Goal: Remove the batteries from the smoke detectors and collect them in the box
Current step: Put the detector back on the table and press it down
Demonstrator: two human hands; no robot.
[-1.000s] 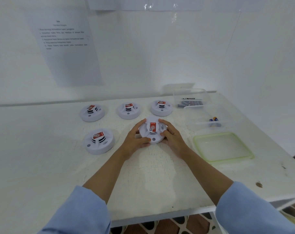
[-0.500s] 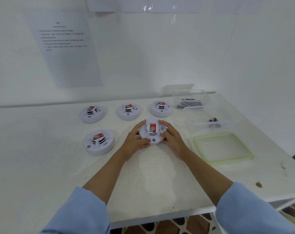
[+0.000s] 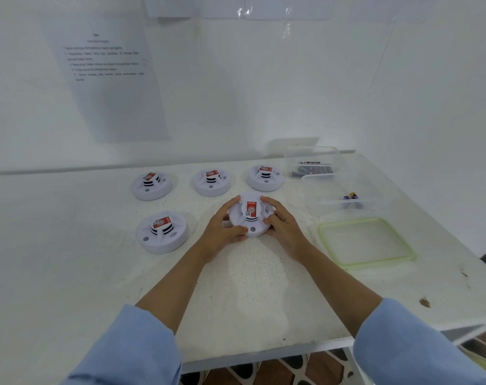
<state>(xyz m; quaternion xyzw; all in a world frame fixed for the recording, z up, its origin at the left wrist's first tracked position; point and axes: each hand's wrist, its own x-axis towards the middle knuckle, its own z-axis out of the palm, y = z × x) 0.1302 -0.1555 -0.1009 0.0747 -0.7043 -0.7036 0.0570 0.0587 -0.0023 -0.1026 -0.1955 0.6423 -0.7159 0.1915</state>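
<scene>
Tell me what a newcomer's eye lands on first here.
The left hand and right hand grip a white smoke detector with a red label at centre. Behind and left of it sit four more detectors. On the right, batteries lie in a clear box, a green-rimmed lid nearer.

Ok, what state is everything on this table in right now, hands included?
Held detector: face up, unopened, gripped from both sides.
Other four detectors: face up, untouched.
Near box: open, two batteries inside.
Far box: lidless, dark items inside.
Lid: off, flat on the table.
Left hand: grips the detector's rim.
Right hand: same.
</scene>
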